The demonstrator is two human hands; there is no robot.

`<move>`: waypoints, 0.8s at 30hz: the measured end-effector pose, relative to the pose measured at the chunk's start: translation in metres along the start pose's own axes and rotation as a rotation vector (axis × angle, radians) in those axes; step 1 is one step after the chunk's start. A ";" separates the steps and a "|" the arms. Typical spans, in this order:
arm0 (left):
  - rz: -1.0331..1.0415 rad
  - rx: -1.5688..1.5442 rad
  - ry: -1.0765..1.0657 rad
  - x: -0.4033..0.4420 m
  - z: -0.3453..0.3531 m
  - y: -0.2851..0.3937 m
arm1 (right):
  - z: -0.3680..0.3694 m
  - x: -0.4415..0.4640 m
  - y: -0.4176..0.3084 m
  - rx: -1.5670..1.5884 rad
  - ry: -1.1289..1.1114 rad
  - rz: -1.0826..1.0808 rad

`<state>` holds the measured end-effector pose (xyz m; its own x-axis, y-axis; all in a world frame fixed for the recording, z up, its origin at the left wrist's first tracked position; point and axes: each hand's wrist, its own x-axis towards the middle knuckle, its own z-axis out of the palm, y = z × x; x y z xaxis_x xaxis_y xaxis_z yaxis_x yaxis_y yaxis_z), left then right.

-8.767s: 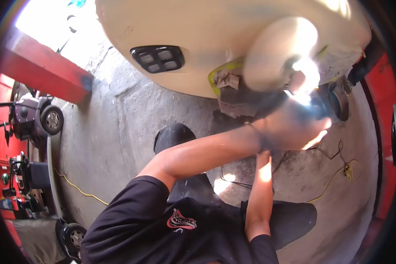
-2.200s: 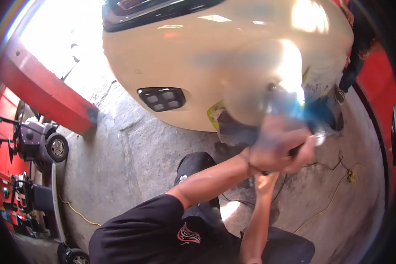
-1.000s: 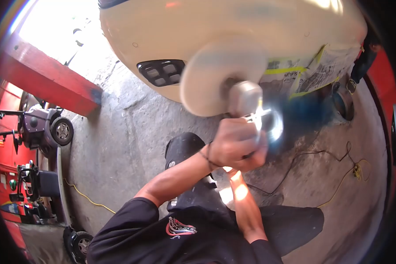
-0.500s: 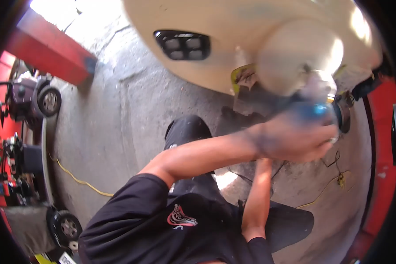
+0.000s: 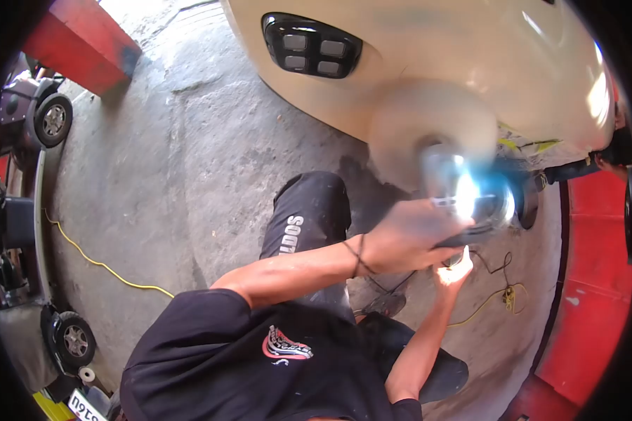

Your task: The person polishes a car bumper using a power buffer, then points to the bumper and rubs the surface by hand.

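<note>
My left hand [image 5: 418, 235], with a dark cord at its wrist, is wrapped round the body of a power polisher [image 5: 495, 207]. My right hand [image 5: 455, 270] is closed on the polisher's rear end, partly hidden behind the left hand and tool. A round pale buffing pad [image 5: 400, 119] at the tool's front is blurred, as if spinning. It overlaps the lower edge of a cream car body panel [image 5: 435, 42], seemingly against it. A black light housing [image 5: 312, 45] with several grey rectangles is set into the panel. Bright glare hides part of the tool.
A yellow cord [image 5: 112, 269] runs over the concrete floor [image 5: 211, 140] at left; another yellow cord [image 5: 509, 298] lies bundled at right. A red pillar [image 5: 84, 45] stands upper left. Wheeled vehicles [image 5: 53, 119] line the left side. A red wall [image 5: 597, 281] is at right, with another person partly showing.
Both hands and the polisher have moved left in view, bringing the pad along the panel toward the light housing. The view has shifted too, and my right hand now shows more.
</note>
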<state>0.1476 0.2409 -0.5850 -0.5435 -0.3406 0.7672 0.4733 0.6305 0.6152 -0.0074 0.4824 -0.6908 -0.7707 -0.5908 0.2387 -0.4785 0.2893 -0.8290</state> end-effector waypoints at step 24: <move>-0.194 -0.291 0.295 -0.037 -0.028 -0.007 | -0.053 0.042 -0.154 -1.019 0.010 -0.256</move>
<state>0.1838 0.2297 -0.6130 -0.4405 -0.6442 0.6253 0.5802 0.3273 0.7459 0.0113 0.4526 -0.5268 -0.5974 -0.7191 0.3550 -0.7521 0.6560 0.0633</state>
